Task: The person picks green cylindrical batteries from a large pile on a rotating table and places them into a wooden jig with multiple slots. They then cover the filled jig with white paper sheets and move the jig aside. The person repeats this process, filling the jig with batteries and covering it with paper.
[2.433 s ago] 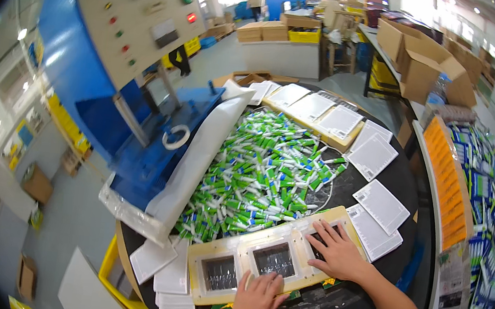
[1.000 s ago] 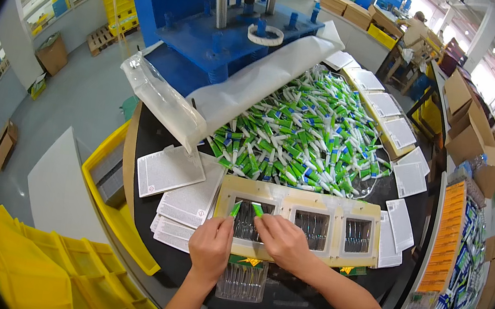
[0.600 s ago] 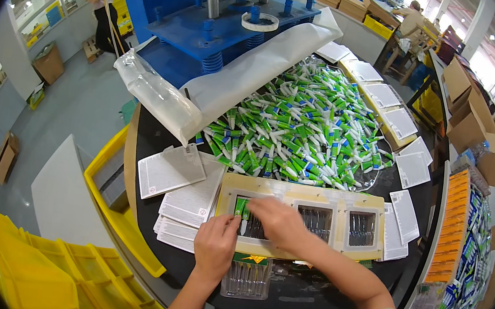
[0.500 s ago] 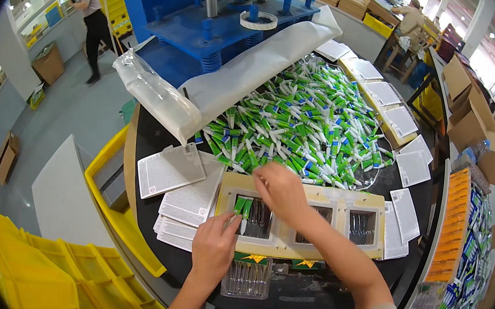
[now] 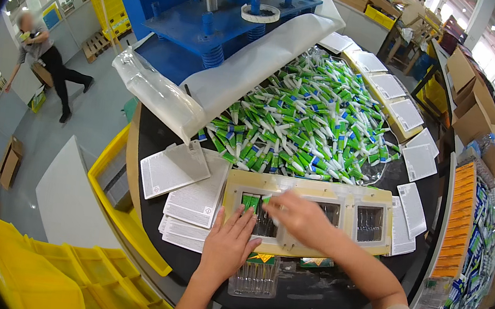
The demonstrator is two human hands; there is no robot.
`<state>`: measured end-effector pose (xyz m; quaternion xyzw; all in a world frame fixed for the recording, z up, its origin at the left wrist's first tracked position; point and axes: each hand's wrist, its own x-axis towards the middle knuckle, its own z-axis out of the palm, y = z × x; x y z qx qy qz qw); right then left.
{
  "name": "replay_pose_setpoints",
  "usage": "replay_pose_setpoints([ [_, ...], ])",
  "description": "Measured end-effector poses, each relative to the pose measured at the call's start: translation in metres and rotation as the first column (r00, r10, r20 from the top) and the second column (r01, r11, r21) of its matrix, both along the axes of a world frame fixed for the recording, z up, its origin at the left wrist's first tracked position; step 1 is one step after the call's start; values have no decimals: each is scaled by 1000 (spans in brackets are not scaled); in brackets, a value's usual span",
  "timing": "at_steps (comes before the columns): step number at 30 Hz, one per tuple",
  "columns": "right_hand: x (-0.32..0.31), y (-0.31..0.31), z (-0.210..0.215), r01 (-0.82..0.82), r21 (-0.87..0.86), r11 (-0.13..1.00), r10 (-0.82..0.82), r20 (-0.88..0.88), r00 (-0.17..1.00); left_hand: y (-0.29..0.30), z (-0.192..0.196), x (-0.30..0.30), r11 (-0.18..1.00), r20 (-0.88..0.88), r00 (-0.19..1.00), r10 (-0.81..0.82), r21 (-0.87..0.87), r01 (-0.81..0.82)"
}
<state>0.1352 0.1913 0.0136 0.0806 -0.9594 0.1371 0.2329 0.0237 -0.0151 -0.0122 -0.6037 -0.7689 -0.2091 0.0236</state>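
A round black table (image 5: pixel 331 281) fills the middle of a busy workshop floor, with a blue press (image 5: pixel 182 30) at its far left side and yellow crates (image 5: pixel 36 264) at the near left. At far left, a person in dark trousers (image 5: pixel 55 63) is caught mid-stride. White film (image 5: pixel 252 68) lies slantwise between the press and a broad pile of green-and-white tubes (image 5: pixel 313 119), which covers the far half of the tabletop. Just on the near side of the pile sits a pale yellow frame (image 5: pixel 348 193) with three windows, flanked by white printed cards (image 5: pixel 192 200). The left hand (image 5: pixel 228 238) lies flat at the frame's left window, its fingers extended and slightly spread, their tips resting over green tubes (image 5: pixel 250 201) laid side by side in the window's left part; it grips nothing. The right hand (image 5: pixel 300 216), blurred, is above the same window, fingers pinched together around a single tube (image 5: pixel 266 199), whose green end and white tip show beside them. A clear ribbed blister (image 5: pixel 254 279) juts from under the frame's near edge.
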Motion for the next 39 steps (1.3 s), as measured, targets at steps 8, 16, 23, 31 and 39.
replay_pose_setpoints([
  [8, -3, -23, -20, 2, 240, 971, -6, 16, 1000, 3, -1, 2, 1000, -23, 1000, 16, 13, -15],
  [16, -40, 31, -15, 181, 6, 983, -181, 77, 980, 8, 14, -11, 995, 87, 996, 16, 99, -24],
  [23, -133, 67, -26, 98, 234, 967, -168, 301, 939, 85, 11, -123, 999, -98, 994, 40, 15, -38],
  [31, -148, 86, -25, 26, 309, 951, -140, 353, 925, 90, 29, -129, 987, 85, 996, 35, 155, -48],
  [39, -24, 62, -3, 345, -223, 911, -374, -102, 922, 33, 19, -4, 931, -140, 970, -201, 281, 233],
])
